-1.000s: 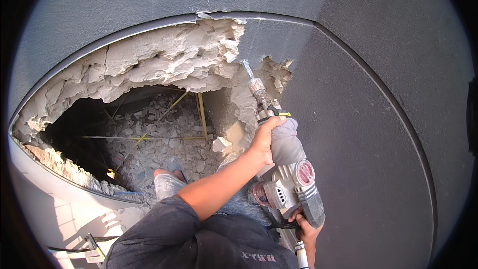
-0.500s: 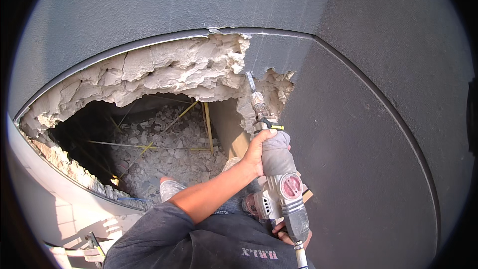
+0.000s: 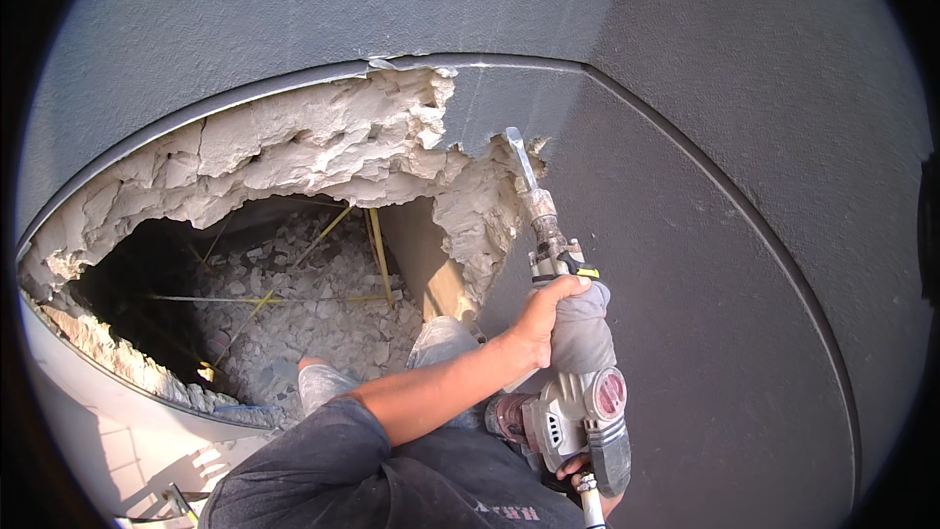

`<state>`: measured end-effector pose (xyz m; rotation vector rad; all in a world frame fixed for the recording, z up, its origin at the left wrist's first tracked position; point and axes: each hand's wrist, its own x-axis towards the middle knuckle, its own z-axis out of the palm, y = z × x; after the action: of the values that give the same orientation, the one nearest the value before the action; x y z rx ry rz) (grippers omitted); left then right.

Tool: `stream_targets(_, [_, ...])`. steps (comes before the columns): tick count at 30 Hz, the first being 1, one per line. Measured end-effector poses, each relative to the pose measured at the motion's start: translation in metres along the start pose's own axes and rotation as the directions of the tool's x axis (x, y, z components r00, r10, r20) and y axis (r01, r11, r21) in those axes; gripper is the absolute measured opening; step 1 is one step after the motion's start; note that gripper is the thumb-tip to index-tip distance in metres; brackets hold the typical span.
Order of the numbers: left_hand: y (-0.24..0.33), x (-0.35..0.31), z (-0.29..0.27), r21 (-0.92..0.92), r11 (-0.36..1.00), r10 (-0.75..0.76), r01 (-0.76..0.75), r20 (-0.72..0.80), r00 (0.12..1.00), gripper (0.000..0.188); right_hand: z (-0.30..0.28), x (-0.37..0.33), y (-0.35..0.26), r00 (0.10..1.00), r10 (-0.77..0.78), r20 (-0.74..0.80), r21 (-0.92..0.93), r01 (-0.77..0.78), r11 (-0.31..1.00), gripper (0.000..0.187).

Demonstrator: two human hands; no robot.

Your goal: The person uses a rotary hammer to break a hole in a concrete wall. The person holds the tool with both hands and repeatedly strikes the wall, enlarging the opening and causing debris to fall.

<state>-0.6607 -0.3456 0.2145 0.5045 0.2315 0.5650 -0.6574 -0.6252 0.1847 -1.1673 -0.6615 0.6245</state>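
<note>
Head view showed a grey hammer drill (image 3: pixel 578 402) pointing up at a dark wall (image 3: pixel 705 235), its chisel (image 3: pixel 521 159) touching the broken edge. Left hand (image 3: pixel 544 318) gripped its front; right hand (image 3: pixel 586 475) closed around the rear handle. Rubble (image 3: pixel 323 313) lay beyond the hole.

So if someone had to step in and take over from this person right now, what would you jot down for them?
Left hand: gripping the front barrel of the demolition hammer.
Right hand: at the rear handle, mostly hidden under the tool.
Chisel bit: tip against the broken edge of the grey wall, beside the remaining plaster chunk.
Done: a large hole is broken open; rubble lies below inside.
Left: the jagged plaster rim along the top and the chunk by the bit still stand.
</note>
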Motion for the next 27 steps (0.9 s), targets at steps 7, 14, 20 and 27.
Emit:
stream_targets(7, [0.052, 0.003, 0.04, -0.103, 0.98, -0.163, 0.172, 0.09, 0.982, 0.044, 0.012, 0.0, -0.021, 0.995, -0.068, -0.076, 0.083, 0.074, 0.994, 0.031])
stream_targets(14, [0.104, 0.049, 0.001, -0.058, 0.979, -0.193, 0.193, 0.002, 0.981, 0.044, 0.074, 0.047, -0.013, 0.998, -0.032, -0.047, -0.053, 0.03, 0.998, 0.027])
stream_targets(20, [0.137, 0.117, -0.024, -0.101, 0.98, -0.169, 0.168, 0.0, 0.986, 0.042, 0.109, 0.124, 0.002, 0.998, -0.024, -0.054, -0.082, 0.019, 0.996, 0.026])
stream_targets(27, [0.194, 0.172, -0.029, -0.093, 0.973, -0.203, 0.209, 0.078, 0.976, 0.046, 0.12, 0.184, 0.036, 0.988, -0.078, -0.132, 0.0, 0.079, 0.997, 0.026])
